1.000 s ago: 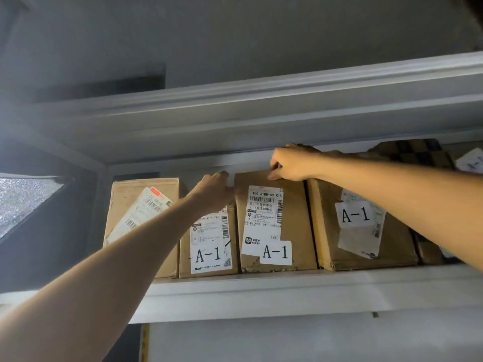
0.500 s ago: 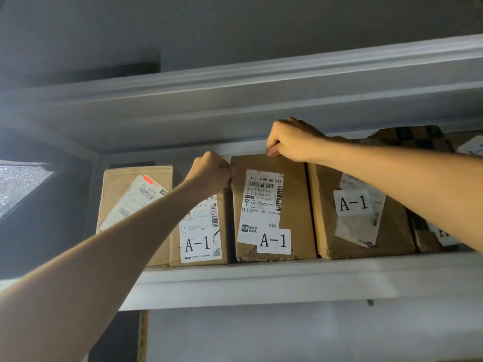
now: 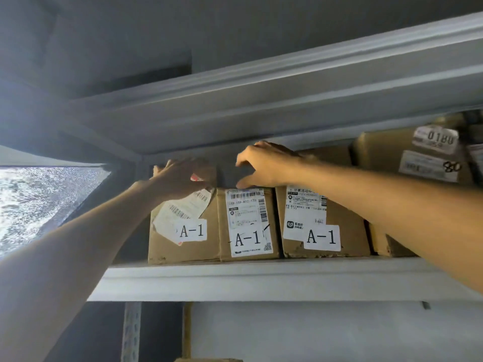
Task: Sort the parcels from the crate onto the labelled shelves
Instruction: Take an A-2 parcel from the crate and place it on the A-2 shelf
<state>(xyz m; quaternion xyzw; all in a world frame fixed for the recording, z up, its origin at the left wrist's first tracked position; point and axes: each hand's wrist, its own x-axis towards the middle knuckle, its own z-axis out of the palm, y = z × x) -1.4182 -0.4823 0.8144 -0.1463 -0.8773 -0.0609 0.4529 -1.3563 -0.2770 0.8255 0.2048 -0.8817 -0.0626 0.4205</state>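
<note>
Cardboard stock, three abreast and each labelled A-1, fills the left end of the shelf (image 3: 261, 280), faces near its front edge so the labels read from below. I see the left hand (image 3: 180, 176) spread against the upper front of the leftmost parcel (image 3: 183, 246), fingers reaching over its top edge; it is pressing, not clamping, probably to square it into the corner. The right hand (image 3: 264, 163) arches over the shorter middle parcel (image 3: 248, 220), fingers apart, thumb tip on its top front edge, holding nothing. The third parcel (image 3: 324, 212) touches it. I judge this as row tidying. Crate not in view.
</note>
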